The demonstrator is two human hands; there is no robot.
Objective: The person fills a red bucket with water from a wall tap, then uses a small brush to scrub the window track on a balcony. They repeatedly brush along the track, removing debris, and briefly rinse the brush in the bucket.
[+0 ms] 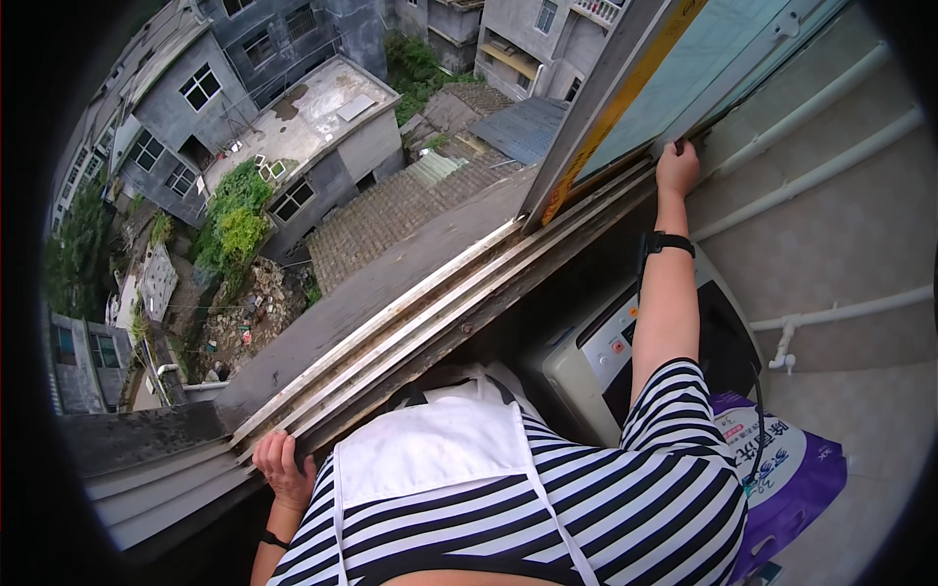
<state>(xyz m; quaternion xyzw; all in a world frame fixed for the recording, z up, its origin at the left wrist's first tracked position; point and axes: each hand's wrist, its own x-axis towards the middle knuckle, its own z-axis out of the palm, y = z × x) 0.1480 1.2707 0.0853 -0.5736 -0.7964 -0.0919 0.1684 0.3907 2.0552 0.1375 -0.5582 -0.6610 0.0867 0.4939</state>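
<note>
On the left, my left hand [282, 465] lies at the lower end of the metal sliding-window track [388, 348], its fingers curled over the track's edge. My right arm is stretched out to the upper right. There my right hand [678, 167] is closed in a fist against the lower corner of the glazed window sash [645, 110]; its fingertips are partly hidden. A yellow printed strip [612, 110] runs along the sash beside a grey metal upright. Dirt and worn patches mark the track's grooves. A white apron [436, 447] covers part of my striped shirt.
Beyond the track is a concrete ledge [352, 293], with a drop to tiled roofs [410, 209] and grey buildings. A top-loading washing machine [608, 351] stands under my right arm, near a purple printed bag [795, 483]. White pipes [806, 176] and a tap [783, 360] line the tiled wall.
</note>
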